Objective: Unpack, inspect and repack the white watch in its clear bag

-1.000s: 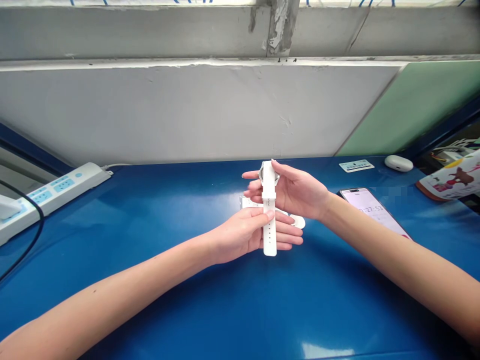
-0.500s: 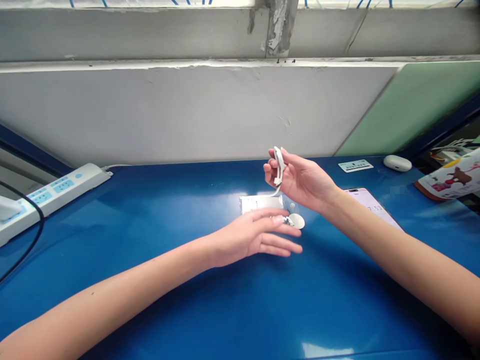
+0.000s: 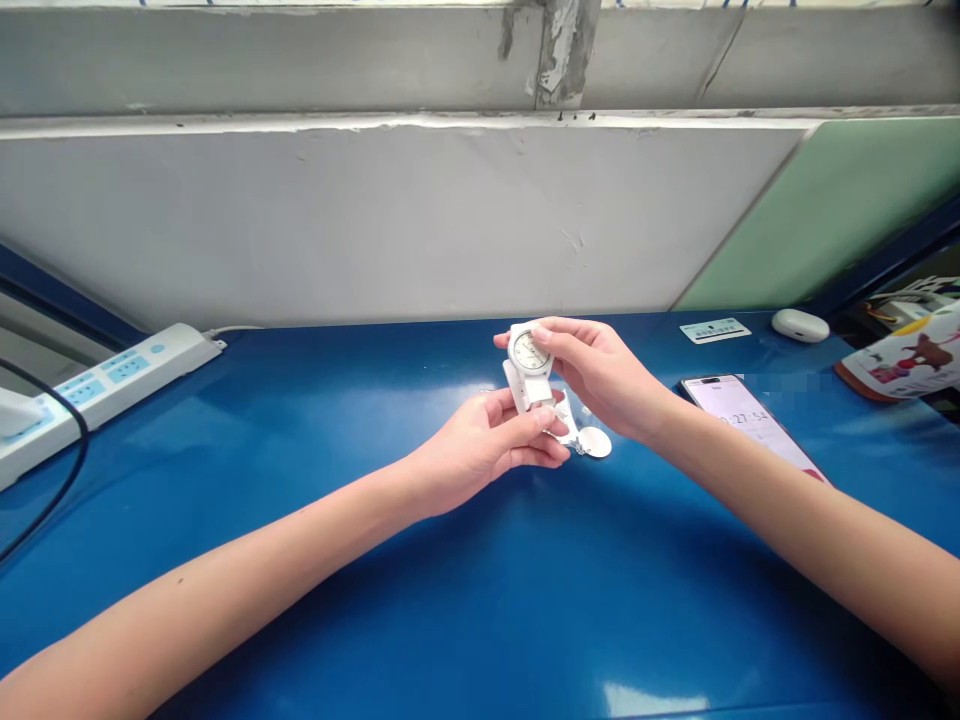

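Observation:
A white wristwatch (image 3: 529, 362) with a round pale dial faces me over the middle of the blue table (image 3: 480, 600). My right hand (image 3: 600, 375) pinches the watch case from the right and top. My left hand (image 3: 491, 440) is closed on the white strap just below the case. Under the hands lie a small clear plastic bag, mostly hidden, and a white round disc (image 3: 595, 442) with a small metal part beside it.
A phone (image 3: 742, 410) with a lit screen lies right of my right wrist. A white earbud case (image 3: 799, 324) and a small card (image 3: 714, 329) sit at the back right. A white power strip (image 3: 97, 385) with a black cable runs along the left. A colourful package (image 3: 911, 360) is at far right.
My right hand has turned the watch so its dial faces me. My left hand, open over the table half a second ago, has risen and closed on the strap again.

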The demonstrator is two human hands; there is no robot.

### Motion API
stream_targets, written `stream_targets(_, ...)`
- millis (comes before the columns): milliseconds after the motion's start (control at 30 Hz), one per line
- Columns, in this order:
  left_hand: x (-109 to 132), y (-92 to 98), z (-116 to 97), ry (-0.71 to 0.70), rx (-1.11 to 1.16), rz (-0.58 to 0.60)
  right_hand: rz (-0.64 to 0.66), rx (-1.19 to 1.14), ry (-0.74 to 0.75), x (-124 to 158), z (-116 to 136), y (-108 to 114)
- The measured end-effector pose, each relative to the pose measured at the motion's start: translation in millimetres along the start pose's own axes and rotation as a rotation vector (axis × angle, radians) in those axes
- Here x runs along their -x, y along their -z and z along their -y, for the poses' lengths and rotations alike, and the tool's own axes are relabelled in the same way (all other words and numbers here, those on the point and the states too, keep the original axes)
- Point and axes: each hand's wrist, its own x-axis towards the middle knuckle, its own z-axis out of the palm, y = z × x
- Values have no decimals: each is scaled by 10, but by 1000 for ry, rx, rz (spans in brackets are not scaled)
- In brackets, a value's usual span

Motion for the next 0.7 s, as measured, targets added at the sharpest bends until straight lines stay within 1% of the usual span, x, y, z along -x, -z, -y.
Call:
stream_targets(100, 20, -20, 12, 13, -9, 40, 36, -7, -41, -2, -9, -4)
stream_targets(233, 27, -48, 4, 72, -24, 82, 99, -101, -144, -7, -20, 6)
stream_targets(300, 13, -40, 9, 85, -17, 71, 79, -128, -148, -11, -24, 10)
stream_targets(400, -13, -5, 35, 80, -5, 14, -1, -136, -120, -25, -24, 13)
stream_targets(500, -16, 9, 59, 84, 14, 2, -38, -187, -161, -44, -18, 22)
stream_targets(567, -2, -4, 65, 108, 13, 22, -10, -274, -230, -54, -11, 28)
stream_targets(700, 27, -39, 72, 157, -43, 80, 97, -466, -367, -57, 6, 17)
